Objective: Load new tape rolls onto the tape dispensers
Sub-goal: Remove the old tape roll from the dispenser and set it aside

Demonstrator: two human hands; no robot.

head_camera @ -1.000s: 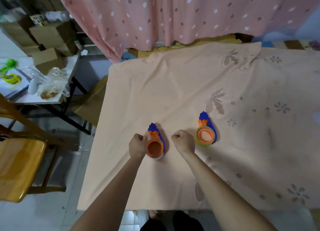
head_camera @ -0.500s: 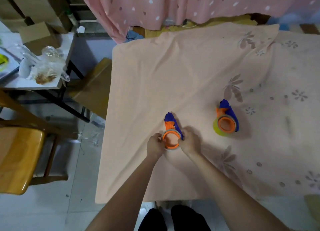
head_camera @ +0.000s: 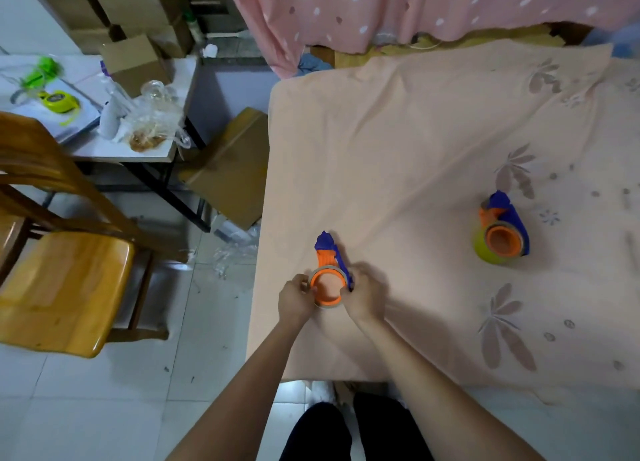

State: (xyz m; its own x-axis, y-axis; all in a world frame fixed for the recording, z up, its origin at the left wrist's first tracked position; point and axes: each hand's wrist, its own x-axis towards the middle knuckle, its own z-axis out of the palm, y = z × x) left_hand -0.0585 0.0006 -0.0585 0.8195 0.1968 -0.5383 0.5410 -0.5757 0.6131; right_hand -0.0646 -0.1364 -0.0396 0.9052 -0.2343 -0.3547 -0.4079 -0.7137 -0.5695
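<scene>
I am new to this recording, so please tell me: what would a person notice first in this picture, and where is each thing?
First, the two hands at the near edge of the peach cloth: the left hand and right hand grip an orange and blue tape dispenser from both sides. A second dispenser, carrying a yellow-green roll, lies alone farther right on the cloth. A wooden chair stands on the tiled floor at far left.
</scene>
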